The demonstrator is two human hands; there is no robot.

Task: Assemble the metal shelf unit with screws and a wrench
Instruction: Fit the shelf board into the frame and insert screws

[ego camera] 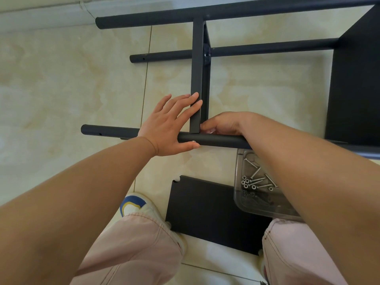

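Head view shows your left hand [170, 125] spread wide and flat, fingers straight against the side of the upright shelf panel [197, 79] while the thumb lies under the near tube [156, 136]; keep that flat pressure so the panel stays square to the tube where they meet. Just right of that joint, your right hand [223, 124] curls in behind the tube, fingertips tucked at the panel's foot; whether they pinch a screw or a nut you cannot tell, since the fingers hide it. Judging by that, you are seating a fastener, so start it by feel, straight, before any wrench. Farther right, on the floor [61, 79] under your right forearm, the clear tray [240, 200] of screws [257, 179] overlaps the spare black panel [205, 208] by your knees.
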